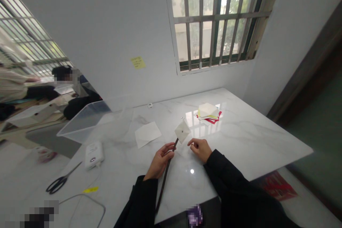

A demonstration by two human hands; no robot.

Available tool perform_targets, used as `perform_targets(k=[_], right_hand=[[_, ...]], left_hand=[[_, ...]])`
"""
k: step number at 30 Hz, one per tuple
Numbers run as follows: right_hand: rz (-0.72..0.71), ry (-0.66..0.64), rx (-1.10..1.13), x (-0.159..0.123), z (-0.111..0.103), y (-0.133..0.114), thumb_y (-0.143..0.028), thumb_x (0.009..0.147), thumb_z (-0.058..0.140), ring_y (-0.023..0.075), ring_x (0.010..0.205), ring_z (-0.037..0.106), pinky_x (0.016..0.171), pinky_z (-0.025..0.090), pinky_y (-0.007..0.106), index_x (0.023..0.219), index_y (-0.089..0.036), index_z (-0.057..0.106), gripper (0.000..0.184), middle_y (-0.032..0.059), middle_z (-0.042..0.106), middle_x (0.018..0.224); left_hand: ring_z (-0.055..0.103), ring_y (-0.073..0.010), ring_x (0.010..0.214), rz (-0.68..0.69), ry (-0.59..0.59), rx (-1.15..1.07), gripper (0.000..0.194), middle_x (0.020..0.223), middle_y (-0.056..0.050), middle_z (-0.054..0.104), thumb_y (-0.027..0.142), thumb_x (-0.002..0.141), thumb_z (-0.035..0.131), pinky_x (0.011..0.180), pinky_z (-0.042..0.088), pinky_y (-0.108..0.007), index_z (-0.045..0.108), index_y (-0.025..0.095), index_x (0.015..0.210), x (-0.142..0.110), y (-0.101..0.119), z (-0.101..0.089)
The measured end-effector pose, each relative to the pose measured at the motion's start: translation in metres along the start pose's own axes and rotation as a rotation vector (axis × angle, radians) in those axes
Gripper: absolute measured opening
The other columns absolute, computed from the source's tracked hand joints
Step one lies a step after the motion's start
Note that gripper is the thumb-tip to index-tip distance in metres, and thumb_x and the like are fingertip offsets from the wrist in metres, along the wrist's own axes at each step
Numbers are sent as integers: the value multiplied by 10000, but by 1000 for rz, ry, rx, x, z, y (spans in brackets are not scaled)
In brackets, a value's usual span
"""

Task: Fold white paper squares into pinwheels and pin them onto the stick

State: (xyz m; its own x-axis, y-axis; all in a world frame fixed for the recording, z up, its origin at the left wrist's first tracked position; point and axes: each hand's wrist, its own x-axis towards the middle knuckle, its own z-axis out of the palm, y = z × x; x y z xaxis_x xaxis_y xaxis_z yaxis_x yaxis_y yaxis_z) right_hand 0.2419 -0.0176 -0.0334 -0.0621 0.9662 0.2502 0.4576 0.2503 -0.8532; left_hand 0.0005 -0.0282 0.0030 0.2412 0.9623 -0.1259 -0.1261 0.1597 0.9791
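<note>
My left hand [161, 160] is closed round a thin dark brown stick [165, 176] that slants up from the table's near edge. At the stick's upper end sits a small cream paper pinwheel [182, 131], folded to a diamond shape with a dark dot at its centre. Just below and right of the pinwheel is my right hand [201, 149], apart from it. Its fingers are loosely bent with the index finger reaching out, and nothing shows between them. A flat sheet of cream paper [148, 134] lies left of the pinwheel.
Behind my right hand lies a pile of coloured papers [208, 112]. Left are scissors [60, 183], a white device [94, 155], a yellow strip [91, 189], a cable [103, 205] and a clear plastic bin [82, 121]. Wall and barred window border the marble-patterned table [248, 131]. People sit far left.
</note>
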Motion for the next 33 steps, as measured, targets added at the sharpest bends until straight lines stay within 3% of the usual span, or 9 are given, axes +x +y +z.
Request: perform_targets(k=[6,10,13,17,20,23,26,29,33], right_hand=[[100,204,6,5,-1,10,-217,794,535,150,536,521,661,446,265,1339,-174,652,560,-74,536,560],[98,72,-106,5,0,8,-240,798,570,156,577,559,664,413,276,886,-213,795,243,-21,598,576],[113,86,-143,4,0,5,-232,805,561,154,570,543,639,377,277,677,-210,741,222,-6,587,552],[110,145,-107,5,-2,6,-204,793,548,145,540,519,638,389,262,869,-204,764,229,-36,550,546],[130,161,-99,4,-2,6,-181,787,541,145,537,525,649,408,251,1140,-184,742,406,-54,548,552],[65,16,-117,0,-1,1,-172,779,565,139,568,553,652,408,244,1197,-197,748,457,-45,602,594],[-71,-184,-27,-5,0,-4,-158,761,579,115,532,516,613,390,233,930,-213,819,298,-43,577,557],[-48,-39,36,-5,-1,-4,-168,781,552,105,494,454,583,370,234,798,-191,801,251,-46,498,503],[84,219,-28,2,-2,5,-197,803,538,121,514,468,621,397,245,1078,-163,774,364,-61,490,526]], left_hand=[[663,-245,1028,-14,-63,37,496,1146,-96,731,343,700,905,904,491,-337,744,228,1155,-2,-1,0],[659,-244,1024,0,-64,51,498,1140,-99,729,351,708,901,895,489,-333,745,228,1165,-1,-2,-2],[651,-238,1012,4,-16,48,493,1147,-99,726,347,701,904,872,481,-317,753,223,1153,0,-1,-2],[653,-235,999,-8,-12,28,500,1138,-93,731,353,685,914,870,479,-316,756,230,1144,0,-1,-1],[656,-238,997,-10,-20,27,502,1148,-96,729,358,691,911,872,482,-320,752,225,1148,0,-3,-2],[654,-239,1011,3,-35,20,504,1153,-101,729,343,708,901,879,481,-319,742,213,1168,1,-5,-3],[649,-240,1037,7,-50,-2,501,1150,-103,735,323,719,892,894,478,-315,735,207,1180,2,-5,-2],[650,-230,1026,-1,-40,-16,500,1140,-96,740,315,712,898,891,480,-304,736,207,1172,2,-3,-1],[653,-232,1032,-12,-34,-21,498,1136,-96,742,318,691,914,891,487,-303,746,203,1145,2,-1,1]])
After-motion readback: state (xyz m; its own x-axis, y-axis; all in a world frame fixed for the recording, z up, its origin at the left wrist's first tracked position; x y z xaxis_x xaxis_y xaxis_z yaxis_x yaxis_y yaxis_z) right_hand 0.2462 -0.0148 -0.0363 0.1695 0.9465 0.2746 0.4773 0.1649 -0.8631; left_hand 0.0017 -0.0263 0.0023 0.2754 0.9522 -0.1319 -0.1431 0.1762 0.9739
